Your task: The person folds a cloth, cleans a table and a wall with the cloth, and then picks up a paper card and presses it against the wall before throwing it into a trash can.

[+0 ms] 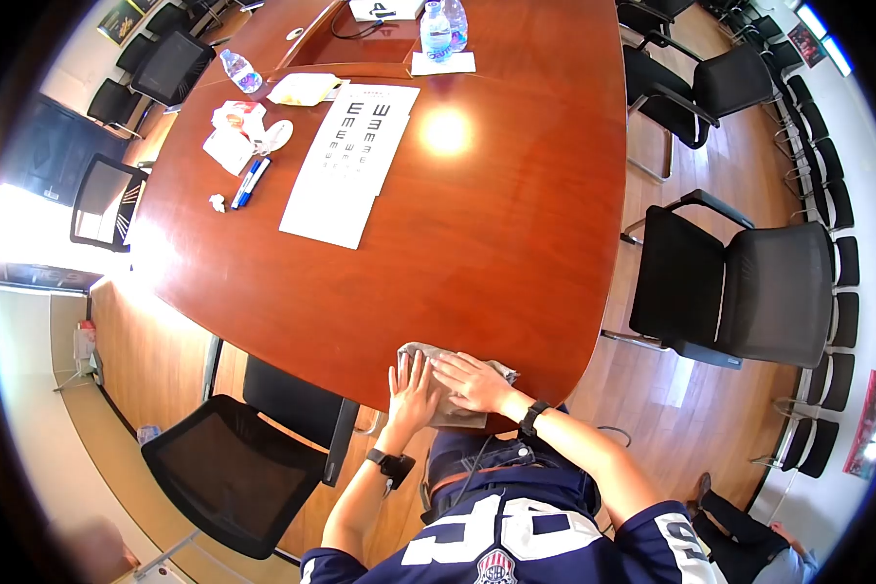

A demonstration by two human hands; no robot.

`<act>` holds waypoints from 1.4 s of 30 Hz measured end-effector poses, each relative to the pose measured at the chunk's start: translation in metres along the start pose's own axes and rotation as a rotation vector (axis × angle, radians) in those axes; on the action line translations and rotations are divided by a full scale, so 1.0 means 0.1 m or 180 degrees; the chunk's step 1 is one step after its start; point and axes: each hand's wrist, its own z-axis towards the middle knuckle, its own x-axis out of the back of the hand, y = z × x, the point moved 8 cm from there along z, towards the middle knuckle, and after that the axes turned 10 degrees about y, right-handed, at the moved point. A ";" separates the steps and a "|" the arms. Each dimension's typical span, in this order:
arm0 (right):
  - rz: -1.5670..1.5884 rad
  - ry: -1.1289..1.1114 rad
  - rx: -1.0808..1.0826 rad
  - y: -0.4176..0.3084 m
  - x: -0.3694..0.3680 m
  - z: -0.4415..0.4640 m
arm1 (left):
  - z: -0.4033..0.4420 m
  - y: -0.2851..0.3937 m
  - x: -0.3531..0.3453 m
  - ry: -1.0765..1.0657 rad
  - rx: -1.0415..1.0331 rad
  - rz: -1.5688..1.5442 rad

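A greyish cloth (462,419) lies on the near edge of the reddish-brown table (457,273). My left hand (412,391) rests flat on the cloth's left part, fingers spread and pointing away from me. Beside it, my right hand (472,382) lies on the cloth with its fingers stretched towards the left hand. Both palms face down, and part of the cloth is hidden under them.
White eye-chart sheets (336,200) lie farther up the table. Blue markers (251,182), crumpled paper (217,202), a small bottle (240,72), packets and two larger bottles (436,34) are beyond. Chairs (234,472) stand around; a person (749,535) is at lower right.
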 end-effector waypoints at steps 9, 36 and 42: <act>-0.0481 0.0846 -0.0476 0.62 0.33 0.40 | 1.08 0.08 0.09 -0.0133 -0.0122 0.0319; -0.1781 0.2207 -0.2945 1.97 1.62 -0.90 | 2.74 2.41 -0.82 -0.0368 -0.2177 0.0235; -0.1661 0.2402 -0.3044 1.98 1.76 -1.41 | 2.61 2.92 -0.96 -0.0152 -0.2369 -0.0043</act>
